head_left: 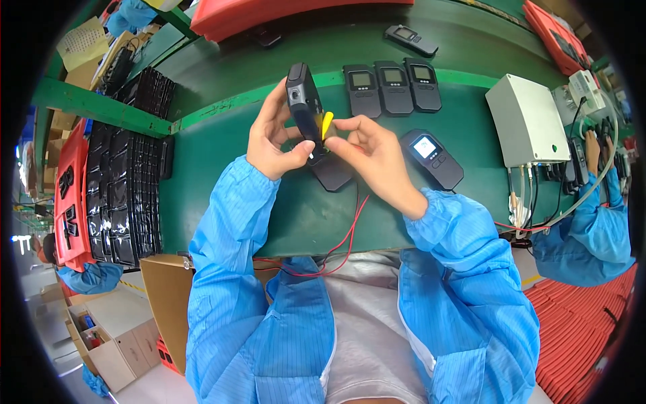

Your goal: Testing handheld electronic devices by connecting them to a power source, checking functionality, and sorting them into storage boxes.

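Observation:
My left hand (276, 131) is wrapped round a dark handheld device (304, 101), tilted up on its edge. My right hand (373, 151) pinches a small yellow piece (327, 124) against the device's side; its exact kind is hard to make out. Thin red and black wires (351, 232) hang below the right fingers and run toward the bench's near edge. Under my hands lies another dark device (334, 176), partly covered. To the right rests a similar device (433, 160) with a lit screen.
Three dark devices (392, 87) lie in a row behind, with another (411, 40) farther back. A pale metal box (528, 121) with cables stands on the right. Stacked black trays (124, 192) flank the bench at left. A co-worker's blue sleeves (592, 229) show at far right.

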The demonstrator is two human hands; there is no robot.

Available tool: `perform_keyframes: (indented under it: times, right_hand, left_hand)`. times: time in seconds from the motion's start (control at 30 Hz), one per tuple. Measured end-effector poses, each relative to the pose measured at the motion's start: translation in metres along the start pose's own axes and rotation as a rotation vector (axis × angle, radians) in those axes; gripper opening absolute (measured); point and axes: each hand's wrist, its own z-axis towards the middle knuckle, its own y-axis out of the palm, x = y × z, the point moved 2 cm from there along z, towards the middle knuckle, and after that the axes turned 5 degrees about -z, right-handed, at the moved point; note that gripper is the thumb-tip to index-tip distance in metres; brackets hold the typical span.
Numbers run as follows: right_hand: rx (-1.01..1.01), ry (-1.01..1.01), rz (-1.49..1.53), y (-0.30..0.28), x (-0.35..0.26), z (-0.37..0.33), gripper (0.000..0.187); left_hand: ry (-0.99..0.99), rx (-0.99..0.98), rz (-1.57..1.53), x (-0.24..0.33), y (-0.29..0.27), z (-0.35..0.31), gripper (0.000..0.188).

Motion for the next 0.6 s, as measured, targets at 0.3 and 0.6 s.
perform_keyframes:
  times: [0.3, 0.6]
  right_hand:
    - [-0.177, 0.084, 0.123, -0.002, -0.014, -0.010, 0.025]
    - [-0.198, 0.090, 0.094, 0.010, -0.011, -0.013, 0.032]
  left_hand:
    - [-0.023, -0.063, -0.077, -0.005, 0.002, -0.007, 0.098]
    - [-0.103, -0.053, -0.367, -0.015, -0.005, 0.004, 0.106]
